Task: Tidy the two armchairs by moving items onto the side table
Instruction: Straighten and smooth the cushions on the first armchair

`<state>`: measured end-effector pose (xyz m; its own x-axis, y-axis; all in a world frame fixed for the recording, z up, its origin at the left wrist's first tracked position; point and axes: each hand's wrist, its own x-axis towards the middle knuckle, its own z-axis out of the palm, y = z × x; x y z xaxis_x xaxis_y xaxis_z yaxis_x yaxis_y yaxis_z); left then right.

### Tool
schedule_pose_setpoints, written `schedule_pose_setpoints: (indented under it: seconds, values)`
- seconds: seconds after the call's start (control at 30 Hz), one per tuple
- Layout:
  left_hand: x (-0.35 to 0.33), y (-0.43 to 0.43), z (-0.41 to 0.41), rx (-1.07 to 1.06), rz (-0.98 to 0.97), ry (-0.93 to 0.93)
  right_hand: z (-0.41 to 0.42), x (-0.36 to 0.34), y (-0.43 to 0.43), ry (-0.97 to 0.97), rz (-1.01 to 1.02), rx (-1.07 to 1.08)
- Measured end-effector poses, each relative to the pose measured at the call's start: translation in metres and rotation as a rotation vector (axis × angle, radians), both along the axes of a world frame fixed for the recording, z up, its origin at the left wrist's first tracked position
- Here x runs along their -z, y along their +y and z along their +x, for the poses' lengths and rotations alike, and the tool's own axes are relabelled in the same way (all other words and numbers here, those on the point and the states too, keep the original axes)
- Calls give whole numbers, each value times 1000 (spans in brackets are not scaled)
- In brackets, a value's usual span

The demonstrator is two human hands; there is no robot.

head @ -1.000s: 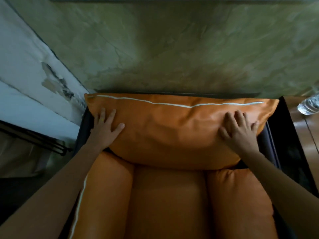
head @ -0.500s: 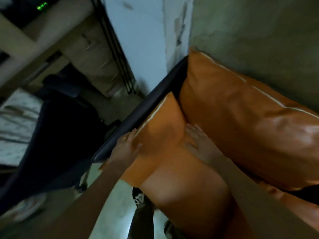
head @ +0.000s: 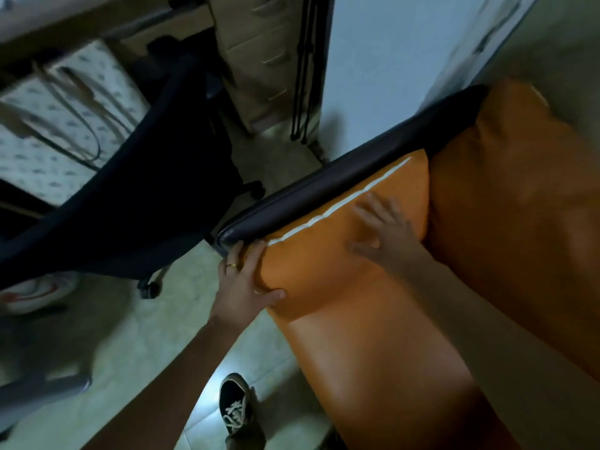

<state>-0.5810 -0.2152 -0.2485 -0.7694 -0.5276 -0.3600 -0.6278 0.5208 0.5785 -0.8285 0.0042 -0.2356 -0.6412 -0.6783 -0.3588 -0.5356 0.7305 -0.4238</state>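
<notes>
Orange, smooth and leather-like, the side cushion (head: 337, 254) carries 1 strip of white piping (head: 341, 203) along its upper outer edge. It lies as a long bolster running from about 8 o'clock to 2 o'clock across the middle of the view. It is tucked just inside the dark padded armrest rail (head: 324, 186), which lies along its 11 o'clock side.

The left grip (head: 246, 280) holds the cushion's near corner at the 8 o'clock end. The thumb is hooked over the front face, and the fingers wrap the outer side, just under the rounded end of the rail. A ring shows on 1 finger. The right grip (head: 386, 232) is wide and holds nothing. Its fingers are spread flat on the cushion's top face toward the 2 o'clock end, though motion blur smears their outline.

At 3 o'clock from the side cushion stands the large orange back cushion (head: 519, 190), touching its far end. At 5 o'clock lies the matching seat cushion (head: 373, 368), pressed against its inner side.

On the pale tiled floor (head: 146, 336) at 6 o'clock is a black shoe (head: 235, 410) with white laces. A dark office chair (head: 130, 190) sits at 9 o'clock. A wooden drawer unit (head: 256, 60) stands at 12 o'clock, and patterned bags (head: 65, 102) sit at 10 o'clock.
</notes>
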Motion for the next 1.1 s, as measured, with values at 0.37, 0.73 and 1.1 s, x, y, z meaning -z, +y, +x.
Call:
schedule_pose_setpoints:
  seconds: [0.37,0.73,1.1]
  values:
    - [31,31,-33,-195,9,166,-30,53,11,7,-105,-26]
    - [-19,46,-45,-53,-292,-187,-28,24,0,129,-28,-33]
    - [59,52,-63,153,-636,-35,-72,89,14,370,-205,18]
